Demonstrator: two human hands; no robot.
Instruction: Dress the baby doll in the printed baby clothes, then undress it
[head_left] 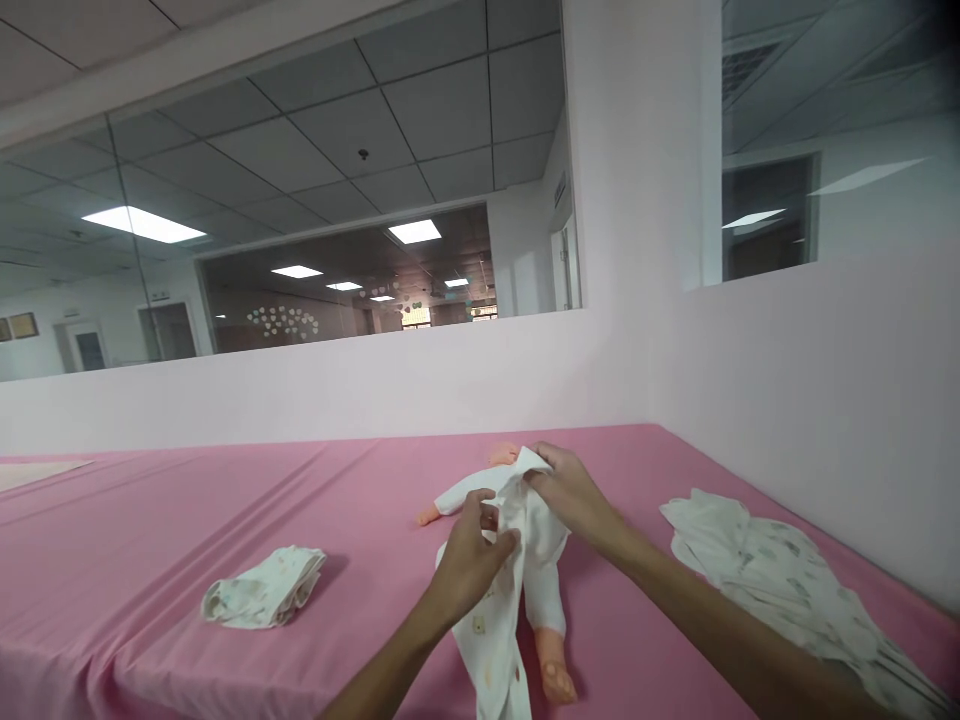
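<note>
A baby doll (553, 668) lies on its back on the pink sheet, its head toward the wall. It wears a white baby outfit (491, 590) with small printed motifs, its front hanging partly loose. One bare foot and one small hand stick out of the cloth. My left hand (471, 555) pinches the front edge of the outfit near the doll's middle. Higher up, by the neck, my right hand (566, 490) grips a lifted flap of the same garment. Most of the doll's head is hidden behind the raised cloth.
A folded white printed cloth (264, 590) lies to the left on the pink sheet (375, 640). At the right, a crumpled white patterned cloth (787, 580) lies near the side wall. Behind the table stands a white wall (300, 400) with a wide window above.
</note>
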